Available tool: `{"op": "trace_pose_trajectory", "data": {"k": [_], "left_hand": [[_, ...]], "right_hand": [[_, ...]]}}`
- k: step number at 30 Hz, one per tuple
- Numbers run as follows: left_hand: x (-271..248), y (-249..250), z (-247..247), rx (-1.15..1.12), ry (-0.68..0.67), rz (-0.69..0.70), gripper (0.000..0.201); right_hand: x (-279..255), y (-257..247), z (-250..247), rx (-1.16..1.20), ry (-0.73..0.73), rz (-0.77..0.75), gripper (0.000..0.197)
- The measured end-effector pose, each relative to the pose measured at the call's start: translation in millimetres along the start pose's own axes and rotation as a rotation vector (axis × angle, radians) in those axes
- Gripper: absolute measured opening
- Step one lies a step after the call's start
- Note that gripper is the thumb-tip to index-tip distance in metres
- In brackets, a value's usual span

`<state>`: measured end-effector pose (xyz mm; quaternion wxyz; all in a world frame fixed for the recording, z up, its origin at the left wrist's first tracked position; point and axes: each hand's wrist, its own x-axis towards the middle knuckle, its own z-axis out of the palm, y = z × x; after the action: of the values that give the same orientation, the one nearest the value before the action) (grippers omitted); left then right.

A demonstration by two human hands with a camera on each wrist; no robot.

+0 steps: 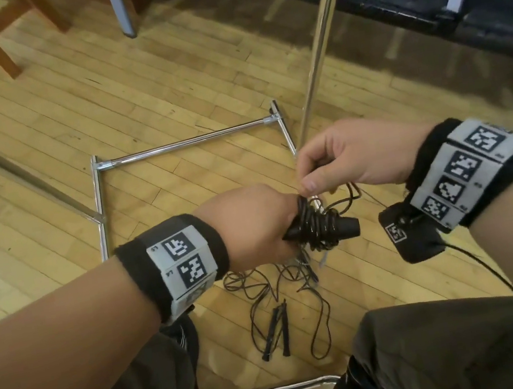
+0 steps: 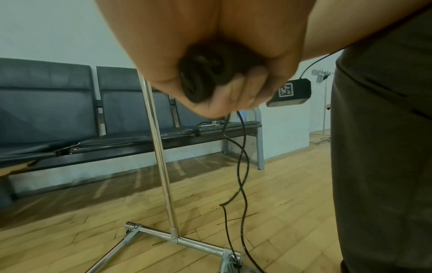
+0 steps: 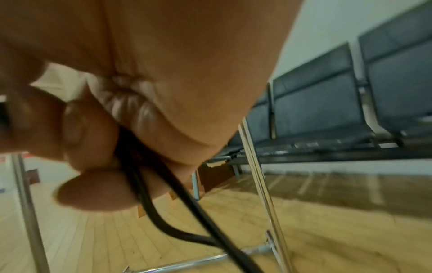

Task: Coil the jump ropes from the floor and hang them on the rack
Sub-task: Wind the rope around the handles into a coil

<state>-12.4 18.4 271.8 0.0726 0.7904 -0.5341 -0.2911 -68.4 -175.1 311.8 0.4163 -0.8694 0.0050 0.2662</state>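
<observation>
1. The room has a wooden floor [image 1: 160, 84] made of light planks, and a row of dark seats [image 2: 70, 103] stands along the far wall.
2. The left hand [image 1: 250, 226] has its grip closed around the black handles [image 1: 323, 229] of a jump rope, with its fingers curled round them.
3. Many turns of thin black cord [image 1: 316, 218] are wound around these handles.
4. The right hand [image 1: 350, 153] is just to the right of the left hand and a bit farther away. Its grip pinches a loose piece of the same cord between thumb and fingers [image 3: 93, 188].
5. From the hands, more cord hangs down to the floor.
6. A second jump rope [image 1: 278, 324] lies on the floor below the hands, near the person's knees. Its two black handles lie side by side, and its cord is in loose, messy loops.
7. The shiny metal rack [image 1: 318, 46] stands around the rope. One pole goes up just past the right hand, and its bottom bars make a square on the floor.
8. Both wrists wear black bands [image 1: 470, 170] with black and white square marks.
</observation>
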Motion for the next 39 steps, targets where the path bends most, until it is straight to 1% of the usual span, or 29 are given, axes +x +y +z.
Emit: {"op": "trace_pose_trajectory", "data": {"k": [3,4,5,6,7,8,10,11,13,15,17,19,21,23,25,28,31,33,35,37,38,39], "left_hand": [[-3,-6,-11,-0.174,0.166,-0.04,0.029],[-4,-8,-15,-0.224,0.23,-0.067,0.028],[-5,-10,-18,-0.266,0.28,-0.104,0.026],[-6,-12,-21,-0.306,0.308,-0.149,0.021],[-6,-14,-24,-0.338,0.318,-0.195,0.018],[-6,-16,-27,-0.357,0.315,-0.242,0.019],[-5,-20,-33,-0.396,0.303,-0.338,0.024],[-4,-24,-35,-0.408,0.299,-0.386,0.024],[-2,-32,-38,-0.393,0.272,-0.479,0.024],[1,-39,-39,-0.31,0.218,-0.55,0.023],[4,-37,-37,-0.178,0.145,-0.581,0.024],[7,-29,-28,-0.016,0.019,-0.545,0.025],[13,-18,-15,0.137,-0.117,-0.487,0.029],[16,-10,-9,0.242,-0.24,-0.428,0.033],[17,-4,-10,0.295,-0.315,-0.388,0.025],[16,1,-17,0.347,-0.353,-0.359,0.015],[15,3,-18,0.339,-0.375,-0.351,0.021],[16,5,-16,0.346,-0.422,-0.335,0.026],[18,7,-13,0.359,-0.45,-0.32,0.025],[19,4,-12,0.318,-0.435,-0.317,0.017],[16,0,-11,0.288,-0.411,-0.309,0.011],[15,-2,-11,0.24,-0.367,-0.301,0.01]], "right_hand": [[5,10,8,0.37,0.064,0.009,0.025],[6,13,11,0.452,0.086,0.017,0.02],[8,15,15,0.47,0.108,0.029,0.013],[11,16,19,0.44,0.131,0.047,0.016],[12,16,25,0.39,0.149,0.068,0.026],[15,17,30,0.386,0.145,0.098,0.033],[19,17,41,0.426,0.101,0.151,0.035],[23,16,46,0.401,0.08,0.165,0.036],[28,12,53,0.231,0.048,0.206,0.034],[27,2,57,-0.067,0.016,0.194,0.026],[25,-11,60,-0.386,-0.041,0.132,0.021],[22,-23,65,-0.606,-0.111,0.101,0.021],[18,-30,66,-0.732,-0.138,0.063,0.023],[13,-35,61,-0.756,-0.125,0.039,0.026],[10,-35,55,-0.731,-0.068,0.028,0.028],[10,-31,58,-0.79,0.026,0.024,0.028],[13,-25,66,-0.855,0.091,0.026,0.03],[14,-20,65,-0.878,0.135,0.029,0.033],[15,-16,64,-0.886,0.177,0.036,0.037],[14,-13,63,-0.834,0.211,0.047,0.044],[13,-11,63,-0.79,0.211,0.06,0.051],[13,-8,63,-0.75,0.187,0.076,0.058]]}}
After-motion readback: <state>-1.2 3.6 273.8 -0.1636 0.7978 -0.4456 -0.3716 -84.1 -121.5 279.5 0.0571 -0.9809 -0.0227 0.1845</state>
